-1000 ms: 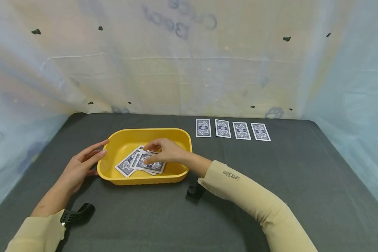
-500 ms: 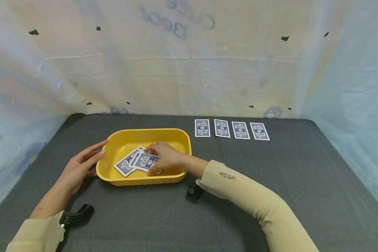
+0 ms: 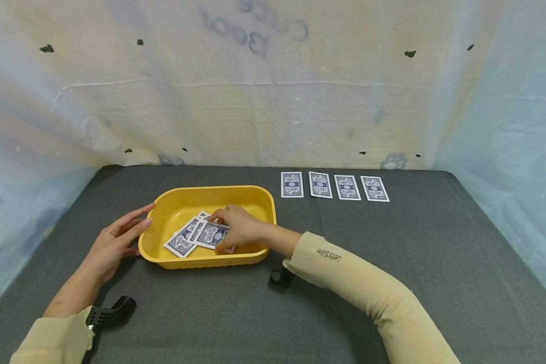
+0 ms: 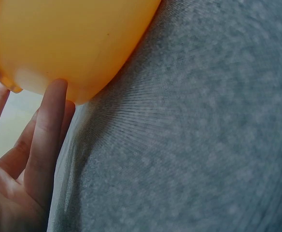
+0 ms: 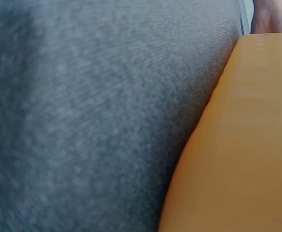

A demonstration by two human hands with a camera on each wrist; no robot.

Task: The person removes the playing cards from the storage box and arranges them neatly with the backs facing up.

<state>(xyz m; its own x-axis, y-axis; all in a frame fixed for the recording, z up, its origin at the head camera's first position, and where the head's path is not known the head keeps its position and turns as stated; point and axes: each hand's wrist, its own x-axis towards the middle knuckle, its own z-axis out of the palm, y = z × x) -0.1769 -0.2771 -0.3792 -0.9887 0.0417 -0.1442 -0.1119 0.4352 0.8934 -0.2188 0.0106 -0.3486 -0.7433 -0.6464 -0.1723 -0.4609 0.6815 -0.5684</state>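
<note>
A yellow plastic tray (image 3: 164,262) holds several overlapping blue-backed playing cards (image 3: 182,243), face down. My right hand (image 3: 242,226) reaches in over the tray's right part. Its thumb and fingers pinch the long edges of the top playing card (image 3: 211,235), covering that card's right end. At the tray's left end, my left hand (image 3: 111,247) touches the rim with fairly straight fingers. In the left wrist view, the fingers (image 4: 47,125) lie along the tray's outer wall (image 4: 73,43). Only the tray's outside (image 5: 242,145) and the cloth fill most of the right wrist view.
Behind the tray to the right, several face-down playing cards (image 3: 320,185) lie in a spaced row on the dark grey cloth (image 3: 346,263). A pale patterned curtain (image 3: 273,121) hangs along the table's back edge, with bluish sheets at both sides.
My right thumb has slid toward the near edge of the top card, and the fingers now span its width. Cards in the tray have shifted slightly. My left hand keeps its place at the tray.
</note>
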